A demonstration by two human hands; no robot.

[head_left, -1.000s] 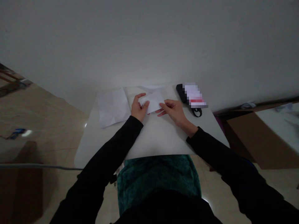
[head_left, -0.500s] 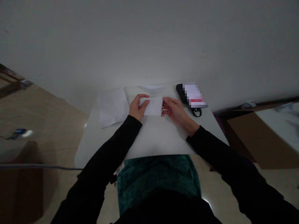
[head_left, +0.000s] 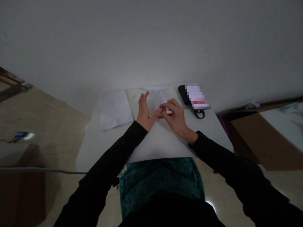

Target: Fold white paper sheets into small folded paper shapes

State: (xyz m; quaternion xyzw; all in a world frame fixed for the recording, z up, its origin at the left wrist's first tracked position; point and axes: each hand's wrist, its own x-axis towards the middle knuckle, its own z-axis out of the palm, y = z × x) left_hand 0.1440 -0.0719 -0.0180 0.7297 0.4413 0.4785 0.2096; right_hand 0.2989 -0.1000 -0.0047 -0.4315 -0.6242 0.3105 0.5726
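Your right hand (head_left: 174, 116) is curled, and whether it grips anything is unclear; your left hand (head_left: 145, 113) is open, its thumb at the right fingertips. White paper (head_left: 157, 98) lies at 12 o'clock, a loose sheet (head_left: 115, 109) at 10 o'clock (both flat on the tabletop (head_left: 156, 142)).

One left hand (head_left: 145, 113), one right hand (head_left: 176, 118), one white table (head_left: 161, 145)
One paper sheet (head_left: 115, 110) and another paper sheet (head_left: 156, 97) lay upper centre; one cardboard box (head_left: 21, 189) sat lower left, another cardboard box (head_left: 251, 142) right.

Loose paper (head_left: 115, 110) blocks the left hand (head_left: 145, 114), a black case (head_left: 184, 94) the right hand (head_left: 174, 118).
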